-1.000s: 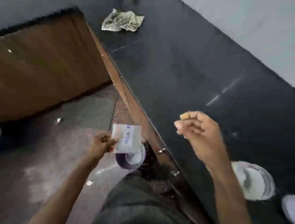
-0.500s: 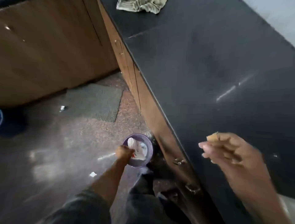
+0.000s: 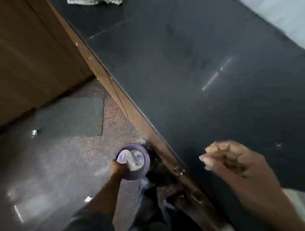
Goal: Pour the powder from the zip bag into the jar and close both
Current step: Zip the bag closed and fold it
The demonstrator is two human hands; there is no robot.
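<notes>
The small clear zip bag [image 3: 132,159] with a white label lies crumpled inside a round purple bin [image 3: 145,168] on the floor by the cabinet front. My left hand [image 3: 118,169] reaches down to the bin's near rim, fingers closed on the bag's edge; the view is blurred. My right hand [image 3: 231,162] hovers over the black countertop [image 3: 181,82] near its front edge, pinching a small tan piece [image 3: 211,148]. A pale round thing [image 3: 295,193] shows at the right edge behind my forearm. I cannot make out a jar.
A crumpled cloth [image 3: 92,1] lies at the far end of the countertop. Wooden cabinet doors [image 3: 33,57] stand to the left. A dark mat [image 3: 74,117] and small white scraps [image 3: 88,198] lie on the speckled floor. My legs [image 3: 148,211] are below the bin.
My left hand went from chest height down into the purple bin with the zip bag. The view tilted down and my right hand slid toward the lower right.
</notes>
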